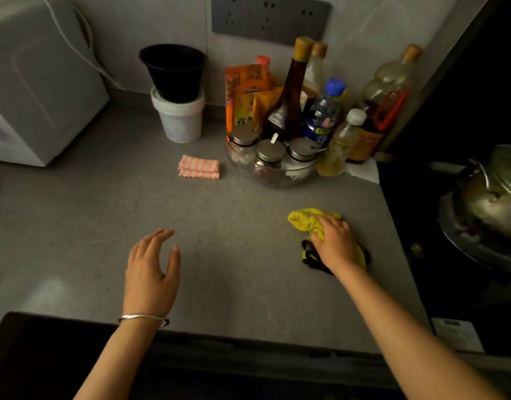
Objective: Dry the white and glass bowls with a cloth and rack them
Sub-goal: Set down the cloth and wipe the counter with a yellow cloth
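— On the right side of the tabletop (219, 215), near the stove, I see my right hand (333, 241) lying on the yellow cloth (304, 222), fingers curled down into it and gripping the bunched fabric
— And the other one?
— My left hand (150, 269) hangs over the grey surface, well apart from the cloth, fingers spread and relaxed, holding nothing. A silver bangle (141, 318) sits on that wrist
— Anything behind them?
— A folded pink cloth (199, 170) lies just beside a glass bowl (280, 181) that holds three lidded jars (270, 151), with bottles crowded behind it. Further left, a black pot (173, 70) stands in a white tub (179, 122)
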`<state>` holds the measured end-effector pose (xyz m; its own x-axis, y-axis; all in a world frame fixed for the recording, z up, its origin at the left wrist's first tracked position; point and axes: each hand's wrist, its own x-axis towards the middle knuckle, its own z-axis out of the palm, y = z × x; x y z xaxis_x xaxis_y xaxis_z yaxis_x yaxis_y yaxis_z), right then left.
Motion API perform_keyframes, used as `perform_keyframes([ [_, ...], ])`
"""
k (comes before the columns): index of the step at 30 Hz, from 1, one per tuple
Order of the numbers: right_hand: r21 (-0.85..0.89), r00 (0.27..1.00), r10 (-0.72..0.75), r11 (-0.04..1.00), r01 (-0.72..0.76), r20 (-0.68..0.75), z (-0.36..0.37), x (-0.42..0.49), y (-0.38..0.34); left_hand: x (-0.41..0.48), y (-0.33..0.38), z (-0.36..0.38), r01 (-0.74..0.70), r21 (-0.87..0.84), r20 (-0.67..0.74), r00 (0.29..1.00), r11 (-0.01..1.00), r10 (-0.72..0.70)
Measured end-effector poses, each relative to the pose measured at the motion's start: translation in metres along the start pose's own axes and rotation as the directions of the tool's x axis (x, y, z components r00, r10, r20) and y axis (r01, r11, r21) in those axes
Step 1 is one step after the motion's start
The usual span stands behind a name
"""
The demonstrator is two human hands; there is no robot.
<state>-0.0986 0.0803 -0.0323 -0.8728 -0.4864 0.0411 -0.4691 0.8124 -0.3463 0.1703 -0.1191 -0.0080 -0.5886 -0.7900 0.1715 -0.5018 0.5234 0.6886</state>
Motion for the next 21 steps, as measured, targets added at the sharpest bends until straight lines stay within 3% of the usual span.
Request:
perform_keyframes([
  [3, 0.185, 0.99, 0.136, 0.972, -0.142, 0.041, -0.011, 0.011, -0.024, -0.015, 0.001, -0.004, 0.041, -0.008, 0.016, 0.999, 0.999, -0.041],
  [5, 0.273, 0.985, 0.117, 0.95, -0.149, 0.129, -0.01, -0.001, -0.06, -0.019, -0.003, -0.015, 0.061, -0.001, 0.001, 0.998, 0.998, -0.061],
  [11, 0.112, 0.966, -0.192, 0.978, 0.174, 0.175, 0.046, -0.105, -0.177, -0.024, -0.015, -0.039, 0.127, 0.018, -0.049, 0.991, 0.992, -0.126],
  [12, 0.05, 0.971, -0.209, 0.978, 0.204, 0.119, 0.06, -0.118, -0.182, -0.026, -0.015, -0.039, 0.128, 0.017, -0.055, 0.99, 0.992, -0.127],
  [16, 0.023, 0.971, -0.222, 0.975, 0.221, 0.092, 0.072, -0.143, -0.164, -0.037, -0.012, -0.03, 0.145, -0.011, -0.046, 0.988, 0.989, -0.146],
  [21, -0.031, 0.976, -0.218, 0.975, 0.218, -0.004, 0.048, -0.155, -0.078, -0.043, 0.011, -0.006, 0.106, -0.029, -0.022, 0.994, 0.994, -0.107],
])
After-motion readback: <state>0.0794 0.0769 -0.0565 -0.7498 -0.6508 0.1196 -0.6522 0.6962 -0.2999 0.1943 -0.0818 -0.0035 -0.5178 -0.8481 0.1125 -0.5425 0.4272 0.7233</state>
